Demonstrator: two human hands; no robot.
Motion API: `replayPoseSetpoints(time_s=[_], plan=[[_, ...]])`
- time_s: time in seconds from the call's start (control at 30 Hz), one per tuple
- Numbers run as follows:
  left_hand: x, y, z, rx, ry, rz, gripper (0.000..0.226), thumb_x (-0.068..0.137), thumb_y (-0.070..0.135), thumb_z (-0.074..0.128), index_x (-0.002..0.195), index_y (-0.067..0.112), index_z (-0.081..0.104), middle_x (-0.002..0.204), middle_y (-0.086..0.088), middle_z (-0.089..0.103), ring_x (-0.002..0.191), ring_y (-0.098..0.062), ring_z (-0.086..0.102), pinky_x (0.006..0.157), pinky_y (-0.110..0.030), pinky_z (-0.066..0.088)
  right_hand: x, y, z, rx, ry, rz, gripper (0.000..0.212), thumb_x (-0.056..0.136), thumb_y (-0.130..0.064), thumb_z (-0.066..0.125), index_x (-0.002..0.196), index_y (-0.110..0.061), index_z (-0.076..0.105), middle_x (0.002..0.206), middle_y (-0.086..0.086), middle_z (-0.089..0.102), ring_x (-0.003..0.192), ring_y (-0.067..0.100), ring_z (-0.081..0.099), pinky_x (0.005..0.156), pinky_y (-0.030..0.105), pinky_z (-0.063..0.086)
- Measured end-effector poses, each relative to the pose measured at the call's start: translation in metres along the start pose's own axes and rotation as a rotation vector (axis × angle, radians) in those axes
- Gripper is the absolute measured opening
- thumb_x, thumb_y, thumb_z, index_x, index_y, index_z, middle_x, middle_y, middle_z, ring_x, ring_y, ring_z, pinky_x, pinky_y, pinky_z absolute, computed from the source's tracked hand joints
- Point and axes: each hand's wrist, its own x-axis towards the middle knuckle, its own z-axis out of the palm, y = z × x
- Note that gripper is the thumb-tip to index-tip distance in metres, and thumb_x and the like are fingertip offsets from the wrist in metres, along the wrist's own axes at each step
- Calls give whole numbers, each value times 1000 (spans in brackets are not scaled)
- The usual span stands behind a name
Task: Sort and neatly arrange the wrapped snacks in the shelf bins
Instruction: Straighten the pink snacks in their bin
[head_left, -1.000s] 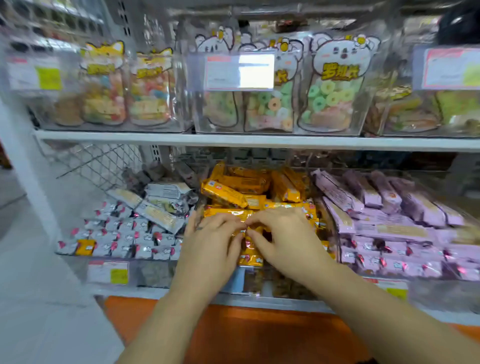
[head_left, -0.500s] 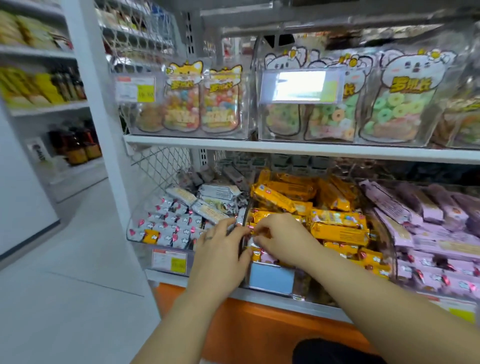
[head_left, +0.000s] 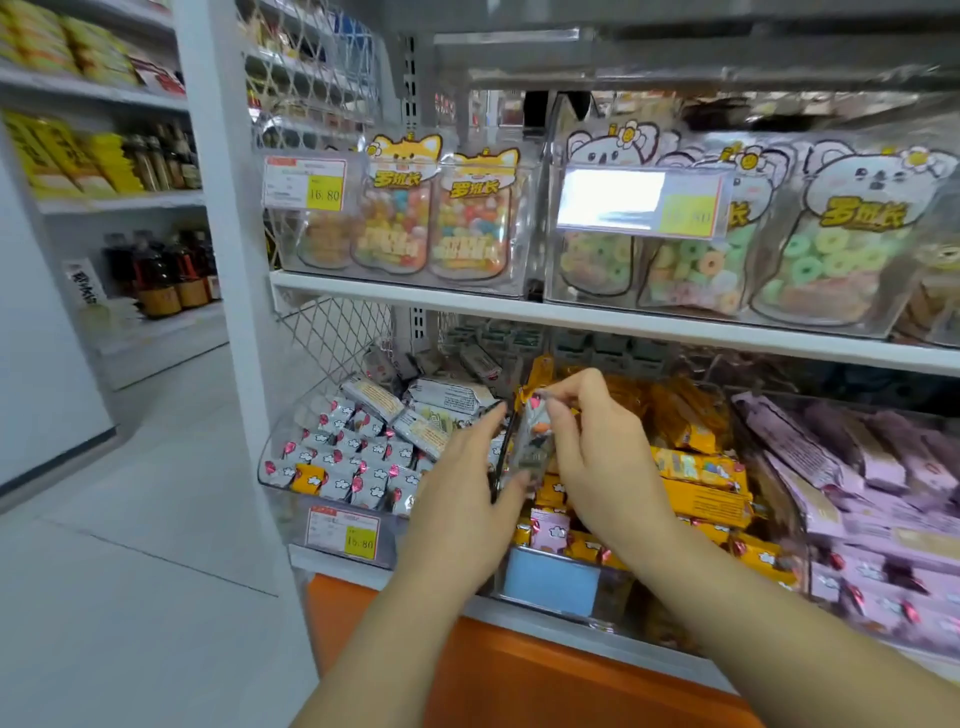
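Observation:
Three clear bins sit side by side on the lower shelf. The left bin (head_left: 275, 457) holds silver-wrapped snacks (head_left: 358, 457), with one yellow pack (head_left: 307, 479) among them. The middle bin (head_left: 550, 603) holds orange-wrapped bars (head_left: 701, 470), the right bin purple-wrapped snacks (head_left: 872, 467). Over the divider between the left and middle bins, both hands hold a small stack of silver packs (head_left: 532, 441). My left hand (head_left: 467, 493) supports it from the left and below; my right hand (head_left: 597, 447) pinches its top.
An upper shelf (head_left: 571, 312) carries clear boxes of gummy-candy bags (head_left: 831, 249). Price tags (head_left: 343, 530) hang on the bin fronts. A white upright post (head_left: 228, 260) stands left, with an aisle floor and bottle shelves (head_left: 156, 270) beyond. An orange base panel (head_left: 519, 670) runs below.
The view has swung left. Both hands have risen from the front of the orange bin, lifting a stack of silver packs up over the divider.

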Motion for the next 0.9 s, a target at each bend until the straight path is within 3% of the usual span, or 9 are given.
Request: replayPoseSetpoints(time_s=[0.07,0.2,0.3,0.33,0.47,0.57,0.67,0.8,0.9], plan=[[4,0,-4,-88,43,-10,55,92,28,57,141,37,33,127,23,40,113,4,42,90,-8,35,1,-7,-1,115,70,-45,6,97,-23,42,97,-28,45,88,-10,60,72,6,61,61,28,51],[9,-19,-22,-152,185,-53,41,92,21,57,130,33,48,123,15,43,109,1,48,93,-21,42,-3,-10,20,209,25,-172,10,94,-20,45,101,-17,52,108,-11,58,97,4,59,80,22,50],[2,-53,-44,-17,276,-67,36,91,16,58,125,29,56,125,11,45,109,2,43,87,-2,32,1,-9,43,210,-83,-187,5,93,-10,50,96,-9,53,111,-9,55,105,5,54,85,18,46],[-2,-66,-52,41,296,-83,35,91,15,58,123,27,58,124,10,47,109,1,44,87,-3,31,6,-11,51,215,-100,-164,3,93,-8,51,95,-8,54,109,-9,55,103,5,54,84,17,46],[-20,-111,-71,292,320,-170,27,88,12,62,113,21,66,120,2,57,107,-17,54,89,-32,42,30,-24,82,240,-105,-99,4,93,-9,52,94,-11,54,99,-4,58,87,6,57,75,16,48],[-26,-129,-81,397,314,-191,27,84,10,66,109,18,68,116,-1,61,104,-27,57,87,-38,44,41,-33,107,264,-78,-29,6,94,-10,52,90,-15,51,99,1,61,81,13,59,70,25,48],[-26,-140,-93,425,310,-201,28,86,13,63,113,20,66,117,2,60,106,-25,55,87,-37,43,47,-42,134,363,-75,85,23,91,-7,54,76,-23,45,98,2,60,84,20,60,70,31,48],[-23,-147,-101,438,252,-197,26,91,22,57,117,24,64,119,8,59,110,-17,52,85,-29,40,49,-40,153,-135,-321,41,25,83,-3,57,75,-26,55,109,-3,59,104,19,51,82,30,39],[-20,-151,-104,444,231,-188,26,92,23,57,117,26,63,117,9,59,109,-14,50,81,-23,37,48,-44,148,-254,-306,0,26,85,-9,54,85,-31,67,119,-13,57,116,16,40,89,31,25]])
